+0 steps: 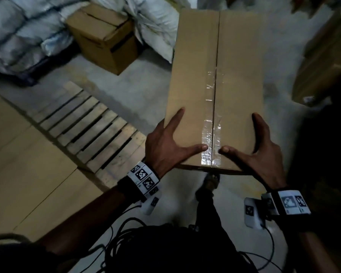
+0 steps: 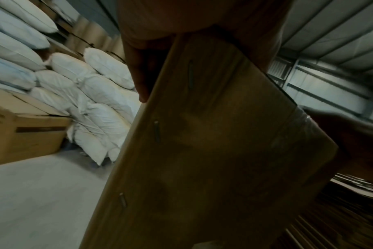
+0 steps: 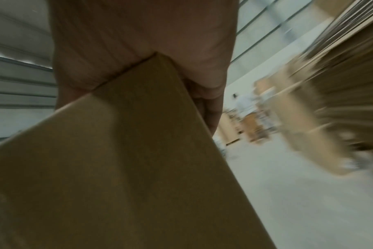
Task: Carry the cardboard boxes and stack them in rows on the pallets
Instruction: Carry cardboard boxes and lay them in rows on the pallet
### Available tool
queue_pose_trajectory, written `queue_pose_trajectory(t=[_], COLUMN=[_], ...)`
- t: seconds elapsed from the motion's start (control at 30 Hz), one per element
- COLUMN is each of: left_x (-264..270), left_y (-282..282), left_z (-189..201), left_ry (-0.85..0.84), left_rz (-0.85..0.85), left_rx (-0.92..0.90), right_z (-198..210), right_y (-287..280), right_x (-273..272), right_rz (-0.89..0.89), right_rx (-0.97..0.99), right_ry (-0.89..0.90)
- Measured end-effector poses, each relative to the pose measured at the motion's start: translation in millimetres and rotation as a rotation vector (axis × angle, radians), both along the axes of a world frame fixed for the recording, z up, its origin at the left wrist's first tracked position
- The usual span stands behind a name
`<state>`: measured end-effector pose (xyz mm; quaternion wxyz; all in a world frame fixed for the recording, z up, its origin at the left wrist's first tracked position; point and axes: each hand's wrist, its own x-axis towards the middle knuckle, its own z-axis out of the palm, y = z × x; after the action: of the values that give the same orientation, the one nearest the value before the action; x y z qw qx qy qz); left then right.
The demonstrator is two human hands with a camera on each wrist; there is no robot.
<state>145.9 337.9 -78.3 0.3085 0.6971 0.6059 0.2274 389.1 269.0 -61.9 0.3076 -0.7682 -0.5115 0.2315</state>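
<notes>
While both hands clamped its near end, left hand (image 1: pixel 166 146) and right hand (image 1: pixel 261 148) on opposite edges, the cardboard box (image 1: pixel 215 85) ran lengthwise away from them; the pallet (image 1: pixel 98 131) lay beyond the left hand (probably nearer that arm).

Floor (image 1: pixel 146 91): pale concrete — grey and bare in the middle.
Pallet (image 1: pixel 98 131): wooden slats, flat on the floor at left.
Brown box (image 1: pixel 104 36): sits beyond it.
White sacks (image 2: pixel 100 94): piled high — right beside that box.
</notes>
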Motion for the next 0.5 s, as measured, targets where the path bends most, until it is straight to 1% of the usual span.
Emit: queue_pose_trajectory(t=[0.07, 0.13, 0.27, 0.37, 0.5], left_x=[26.2, 43.9, 91.3, 108.6, 117.0], left_y=[38.0, 68.7, 138.7, 182.3, 231.4], left_z=[-0.4, 2.9, 20.1, 18.7, 18.4], left_ry=[0.008, 0.005, 0.033, 0.039, 0.079], left_rz=[0.085, 0.13, 0.282, 0.392, 0.554], left_rx=[0.013, 0.026, 0.047, 0.08, 0.068], right_z=[-3.3, -4.8, 13.4, 18.3, 21.5], right_y=[55.9, 100.7, 209.4, 283.6, 370.0], right_x=[28.4, 50.5, 99.7, 117.8, 118.5], right_rz=[0.072, 0.132, 0.28, 0.42, 0.577], right_rx=[0.013, 0.019, 0.029, 0.028, 0.027], right_ry=[0.015, 0.014, 0.038, 0.004, -0.015])
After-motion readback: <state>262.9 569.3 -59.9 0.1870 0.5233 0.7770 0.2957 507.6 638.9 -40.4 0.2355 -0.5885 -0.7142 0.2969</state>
